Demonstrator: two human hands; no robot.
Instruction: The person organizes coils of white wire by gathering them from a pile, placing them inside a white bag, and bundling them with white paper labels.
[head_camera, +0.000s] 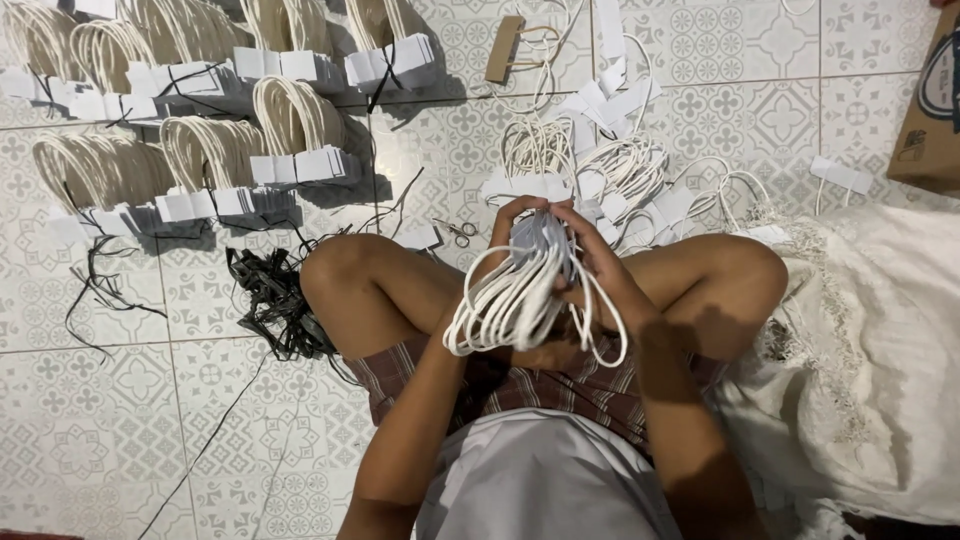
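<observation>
I sit cross-legged on a patterned tile floor. Both hands hold one stack of white paper tabs with white rope loops (520, 300) hanging down toward my lap. My left hand (505, 235) grips the left side of the stack's top. My right hand (600, 270) closes around its right side, fingers wrapped over the tabs. A loose heap of the same rope handles (620, 175) lies on the floor just beyond my hands.
Tied bundles of finished handles (290, 150) lie in rows at the upper left. A tangle of black string (270, 295) sits by my left knee. Small scissors (460, 232) rest on the tiles. A cardboard box (930, 110) stands at the right edge, white lace cloth (870, 340) below it.
</observation>
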